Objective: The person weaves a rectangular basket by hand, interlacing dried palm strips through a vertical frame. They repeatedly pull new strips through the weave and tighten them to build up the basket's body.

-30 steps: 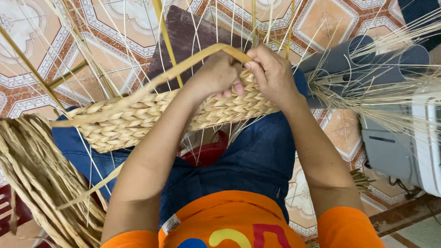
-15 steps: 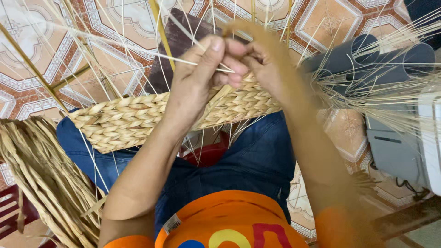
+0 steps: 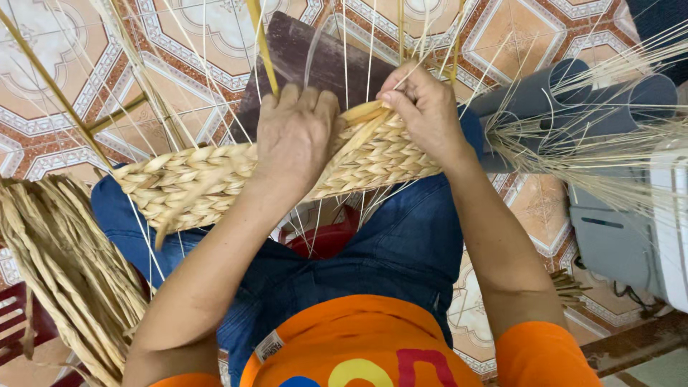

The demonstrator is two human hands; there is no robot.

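Straw braided panel point(image 3: 193, 183) is lying across the lap, left hand point(image 3: 295, 136) pressing closed on it, right hand point(image 3: 424, 107) pinching a strand point(image 3: 364, 112).

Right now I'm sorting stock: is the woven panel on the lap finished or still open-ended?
Still open-ended: loose thin stakes stick out past the woven panel.

A small white rectangular garment label point(image 3: 269, 346) is showing at the bottom centre of the frame, sitting at the lower hem of the orange shirt point(image 3: 358, 337), tilted slightly. No packages, signs or screens are appearing elsewhere.
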